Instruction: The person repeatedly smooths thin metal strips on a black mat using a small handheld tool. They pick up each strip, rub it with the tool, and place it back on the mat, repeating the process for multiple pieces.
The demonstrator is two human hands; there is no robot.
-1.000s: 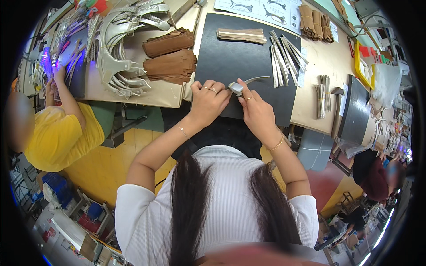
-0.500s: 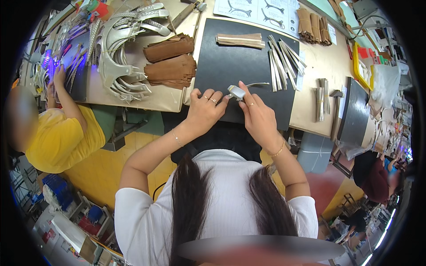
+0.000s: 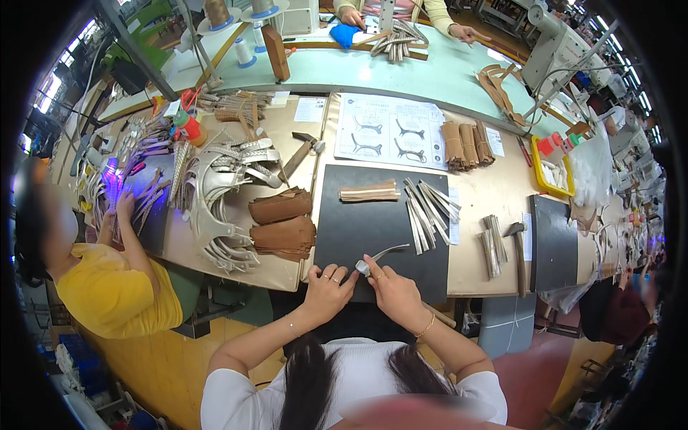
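Note:
In front of me, at the near edge of a black work mat (image 3: pixel 344 240), both hands meet at a small whitish piece (image 3: pixel 363 268). A narrow silvery strap (image 3: pixel 392 249) curves away from it to the upper right. My right hand (image 3: pixel 395 295) is closed on the strap piece, its thumb and fingertips pinching near the whitish end. From the left, my left hand (image 3: pixel 326 295) touches the same end with closed fingertips. What exactly sits between the left fingertips is too small to tell. Farther up the mat lie a tan strip bundle (image 3: pixel 369 190) and fanned silvery strips (image 3: pixel 430 215).
Brown leather stacks (image 3: pixel 283 241) and silvery sandal uppers (image 3: pixel 215 201) lie left. Hammers (image 3: pixel 514 247) flank the mat; a diagram sheet (image 3: pixel 390 129) lies beyond. At right stands a yellow tray (image 3: pixel 553 168). A yellow-shirted person (image 3: pixel 118 287) works at left, another across the table.
My view has tilted upward, so the far table and sewing machines show now. Both hands still hold the whitish piece and strap close to the mat's near edge.

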